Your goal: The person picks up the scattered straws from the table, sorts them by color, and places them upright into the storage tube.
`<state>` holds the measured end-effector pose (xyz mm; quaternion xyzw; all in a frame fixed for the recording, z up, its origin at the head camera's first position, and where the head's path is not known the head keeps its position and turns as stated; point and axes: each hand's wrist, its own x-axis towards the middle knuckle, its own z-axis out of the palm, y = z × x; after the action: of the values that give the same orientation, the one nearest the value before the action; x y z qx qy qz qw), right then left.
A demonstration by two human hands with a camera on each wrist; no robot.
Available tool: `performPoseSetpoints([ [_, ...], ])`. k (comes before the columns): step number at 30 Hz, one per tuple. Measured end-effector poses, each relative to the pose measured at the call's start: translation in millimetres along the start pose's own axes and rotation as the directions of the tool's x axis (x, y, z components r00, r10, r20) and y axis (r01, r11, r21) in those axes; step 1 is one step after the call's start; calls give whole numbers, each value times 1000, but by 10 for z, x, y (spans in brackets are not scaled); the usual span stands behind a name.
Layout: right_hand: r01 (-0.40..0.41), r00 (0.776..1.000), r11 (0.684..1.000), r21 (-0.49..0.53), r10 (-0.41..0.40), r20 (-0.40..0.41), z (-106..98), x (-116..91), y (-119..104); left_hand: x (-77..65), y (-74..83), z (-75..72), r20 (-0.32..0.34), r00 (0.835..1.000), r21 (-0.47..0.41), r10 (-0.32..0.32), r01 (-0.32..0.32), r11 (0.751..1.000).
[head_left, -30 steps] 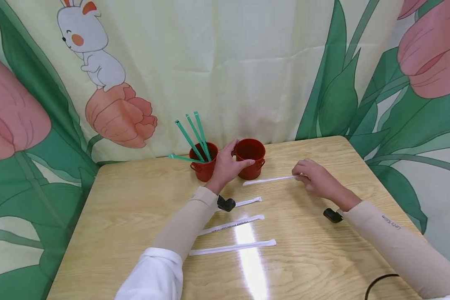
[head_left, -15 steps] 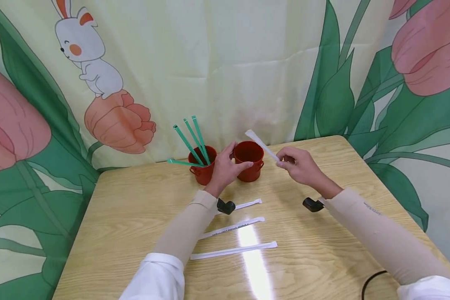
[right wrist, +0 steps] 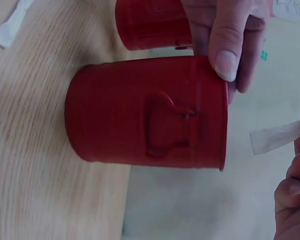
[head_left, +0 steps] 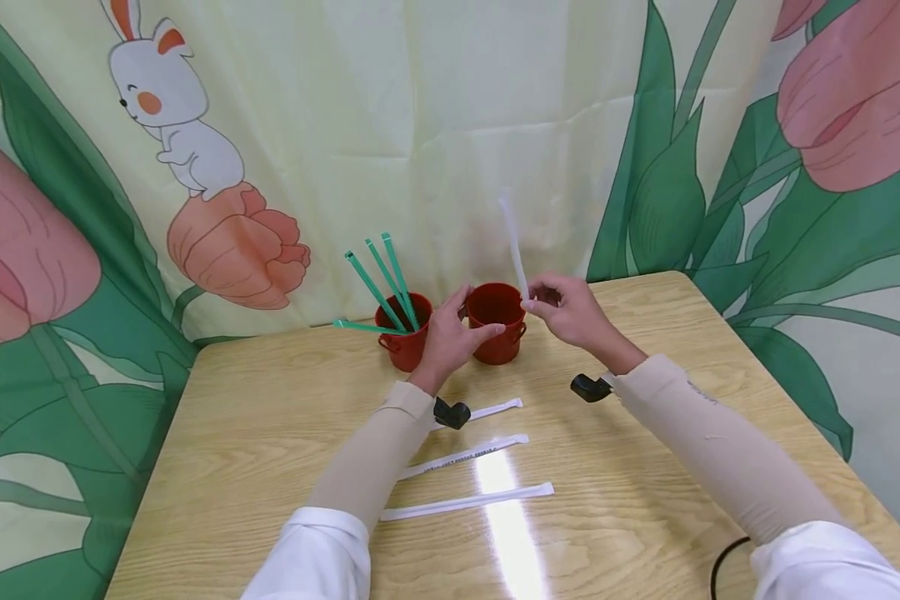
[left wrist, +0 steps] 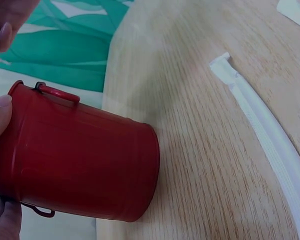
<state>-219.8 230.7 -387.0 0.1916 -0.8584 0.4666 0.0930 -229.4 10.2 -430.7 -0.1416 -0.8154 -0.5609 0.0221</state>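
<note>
In the head view my left hand [head_left: 450,337] holds a small red bucket [head_left: 504,346] by its rim, thumb in front. The bucket stands upright on the table, its side handle [right wrist: 162,125] showing in the right wrist view. My right hand [head_left: 570,312] pinches a white paper-wrapped straw [head_left: 515,250] near its lower end, just right of the bucket's rim. The straw points up, tilted slightly left. Its bottom tip [right wrist: 275,138] hangs outside the bucket, near the rim's height. The left wrist view shows the bucket's wall [left wrist: 85,155] closely.
Left of the held bucket stands a second red bucket [head_left: 405,354] with several green sticks [head_left: 371,279] leaning in it. Three white wrapped straws lie on the table [head_left: 270,458], the nearest straw [head_left: 468,501] frontmost. A patterned curtain [head_left: 450,100] hangs behind. A black cable [head_left: 723,558] lies front right.
My right hand has lifted the white straw off the table, carried it left to the bucket and turned it from lying flat to nearly upright. My left hand stays at the bucket.
</note>
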Motion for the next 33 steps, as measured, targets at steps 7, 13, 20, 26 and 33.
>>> performPoseSetpoints([
  [7,-12,1000,999,39,11,29,142,120,-23,-1,-11,-8,-3,1000,2,8,-8,1000],
  [13,-9,998,1000,8,8,70,259,202,-4,7,-31,9,4,1000,-2,9,-9,1000],
  [20,-20,993,998,-64,27,116,323,241,45,5,-32,38,14,1000,-8,6,-6,1000],
  [26,-51,985,988,-147,74,154,326,253,-3,4,-19,26,19,1000,0,16,-16,1000],
  [33,-30,990,983,-181,55,131,297,230,-60,35,-29,-9,5,999,20,49,-49,999],
])
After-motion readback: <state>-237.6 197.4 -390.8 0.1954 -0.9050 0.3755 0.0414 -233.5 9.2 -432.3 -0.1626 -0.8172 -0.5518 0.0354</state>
